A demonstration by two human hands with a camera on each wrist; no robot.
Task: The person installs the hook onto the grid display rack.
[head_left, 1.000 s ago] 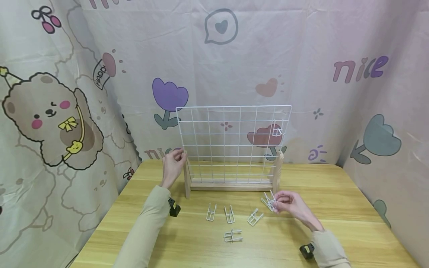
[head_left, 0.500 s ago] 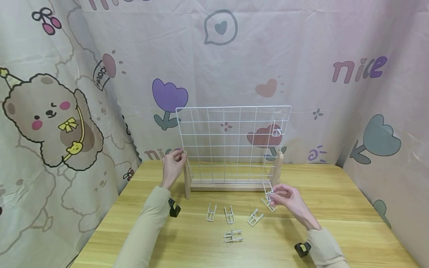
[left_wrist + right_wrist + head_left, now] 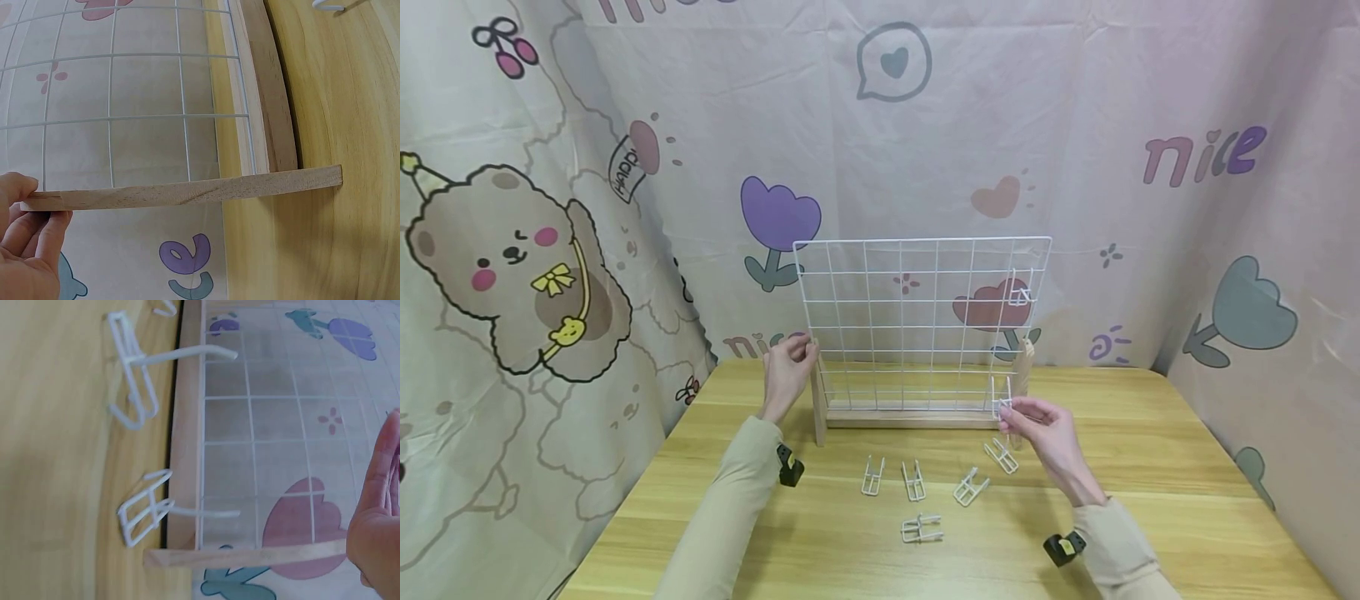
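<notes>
A white wire grid panel (image 3: 922, 239) stands upright in a wooden stand (image 3: 917, 422). My left hand (image 3: 787, 375) pinches the upper end of the stand's left leg (image 3: 150, 194), thumb on one side and fingers on the other. Between thumb and fingertips, my right hand (image 3: 1048, 437) holds a white wire hook (image 3: 1002, 400) in front of the panel's lower right part; whether it touches the wires I cannot tell. Another wire hook (image 3: 1019, 296) hangs high on the panel's right side. In the right wrist view my right hand (image 3: 374, 519) shows at the edge, its held hook not visible.
Several similar wire hooks lie on the wooden table (image 3: 737, 533) before the stand, among them one (image 3: 1002, 456) just below my right hand and one (image 3: 921, 528) nearer the front. A printed curtain (image 3: 880, 150) hangs behind the table.
My right hand has lifted the wire hook from beside another hook on the table, moving up and slightly left to the panel's lower right. My left hand has stayed in place.
</notes>
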